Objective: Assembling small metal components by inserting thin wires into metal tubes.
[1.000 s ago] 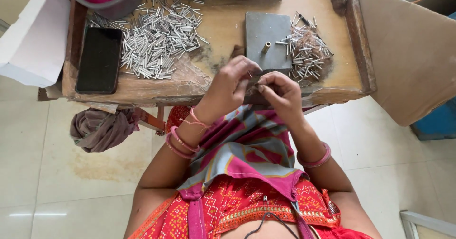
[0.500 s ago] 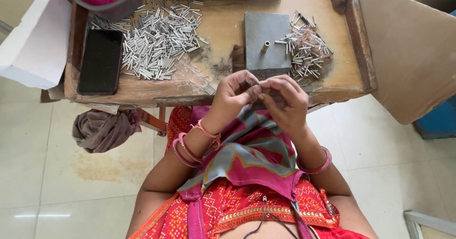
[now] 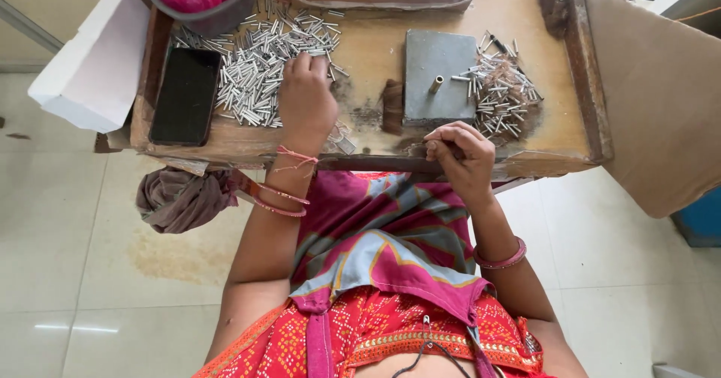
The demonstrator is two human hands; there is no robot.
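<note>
I see one white box [image 3: 94,66], one phone [image 3: 185,96], then two tube heaps: my left hand [image 3: 306,100] lies fingers down on the big heap [image 3: 259,70], grip hidden. One grey block [image 3: 438,85], small heap [image 3: 502,92]. My right hand [image 3: 460,156] is curled shut at the wooden table [image 3: 368,43] edge; contents unclear. Tiled floor; bin cut off.

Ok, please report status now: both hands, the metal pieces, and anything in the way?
Left hand resting on pile of small metal tubes. Right hand closed at bench edge, contents unclear. Black phone lying beside pile, left side.
</note>
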